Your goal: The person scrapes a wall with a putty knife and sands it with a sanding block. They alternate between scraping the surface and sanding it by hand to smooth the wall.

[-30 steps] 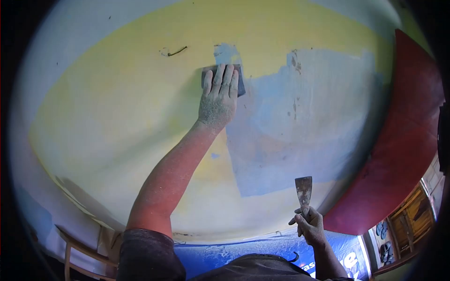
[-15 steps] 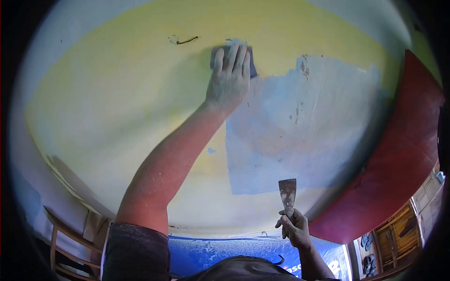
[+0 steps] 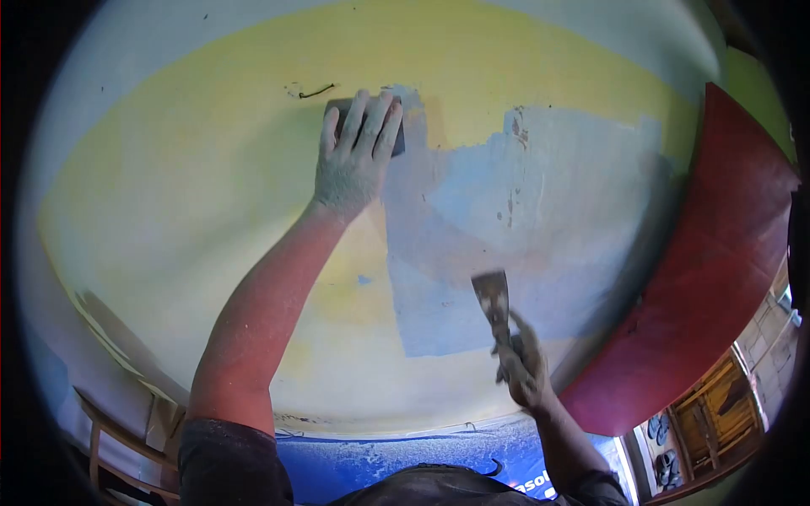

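Observation:
My left hand (image 3: 350, 160) lies over a dark sheet of sandpaper (image 3: 398, 133) and presses it flat to the wall. Its fingers are stretched upward across the sheet and cover most of it. The wall (image 3: 211, 194) is yellow and cream, with a large pale blue-grey patch (image 3: 472, 287) right of this hand. Lower right, my right hand (image 3: 525, 367) is closed around the handle of a putty knife (image 3: 491, 293). The worn metal blade points up and a little left, in front of the patch.
A red panel (image 3: 675, 304) curves along the right side. A short dark wire (image 3: 317, 91) sticks out of the wall above my left hand. Below hangs a dusty blue banner (image 3: 405, 455). Wooden furniture (image 3: 126, 438) stands lower left; footwear (image 3: 666, 468) lies lower right.
My left hand and the sandpaper have shifted left along the wall, uncovering more of the grey strip. The putty knife has risen and tilted left as my right hand turned. The view shifted slightly.

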Available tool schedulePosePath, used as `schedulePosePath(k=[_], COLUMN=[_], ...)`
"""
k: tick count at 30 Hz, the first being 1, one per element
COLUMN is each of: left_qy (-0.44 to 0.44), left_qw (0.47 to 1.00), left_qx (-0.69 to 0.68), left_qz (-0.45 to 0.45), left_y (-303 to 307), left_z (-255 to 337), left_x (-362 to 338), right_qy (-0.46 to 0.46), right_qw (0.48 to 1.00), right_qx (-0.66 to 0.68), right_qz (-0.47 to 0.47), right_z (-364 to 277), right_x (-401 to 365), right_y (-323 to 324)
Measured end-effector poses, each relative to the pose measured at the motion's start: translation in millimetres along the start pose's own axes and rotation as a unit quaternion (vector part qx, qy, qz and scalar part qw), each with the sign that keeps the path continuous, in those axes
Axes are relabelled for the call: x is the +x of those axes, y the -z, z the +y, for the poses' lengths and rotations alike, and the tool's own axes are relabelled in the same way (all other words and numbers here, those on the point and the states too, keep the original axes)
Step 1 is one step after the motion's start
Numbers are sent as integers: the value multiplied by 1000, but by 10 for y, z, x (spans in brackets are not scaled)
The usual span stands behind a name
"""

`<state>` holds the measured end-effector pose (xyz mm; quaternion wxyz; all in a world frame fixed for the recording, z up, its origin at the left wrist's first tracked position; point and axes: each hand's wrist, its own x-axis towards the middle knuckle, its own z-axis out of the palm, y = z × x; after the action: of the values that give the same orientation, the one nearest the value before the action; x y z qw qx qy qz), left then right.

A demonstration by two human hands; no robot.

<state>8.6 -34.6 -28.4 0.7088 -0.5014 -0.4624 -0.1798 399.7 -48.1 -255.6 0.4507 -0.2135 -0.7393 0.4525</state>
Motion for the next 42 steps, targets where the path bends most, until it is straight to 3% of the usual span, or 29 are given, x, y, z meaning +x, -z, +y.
schedulePosePath(k=[5, 9, 18, 27, 33, 36, 42], left_qy=[0, 28, 51, 46, 49, 49, 42], left_qw=[999, 993, 992, 992, 988, 988, 990], left_qx=[-42, -114, -112, -116, -143, -145, -133], left_qz=[-21, -2, 6, 22, 10, 30, 38], left_y=[-306, -280, -261, -303, -271, -289, -307], left_z=[-163, -158, -129, -142, -139, -139, -143], left_x=[-37, -78, -119, -128, -128, -125, -144], right_qy=[147, 188, 248, 234, 177, 205, 141], right_qw=[983, 972, 935, 885, 907, 885, 895], right_qx=[-105, -102, -184, -324, -313, -341, -347], right_qz=[34, 95, 177, 238, 220, 242, 243], right_z=[-393, -453, -381, -737, -652, -810, -847], right_x=[967, 1440, 1768, 1843, 1639, 1812, 1621], right_y=[-164, -437, -730, -957, -1024, -1010, -1062])
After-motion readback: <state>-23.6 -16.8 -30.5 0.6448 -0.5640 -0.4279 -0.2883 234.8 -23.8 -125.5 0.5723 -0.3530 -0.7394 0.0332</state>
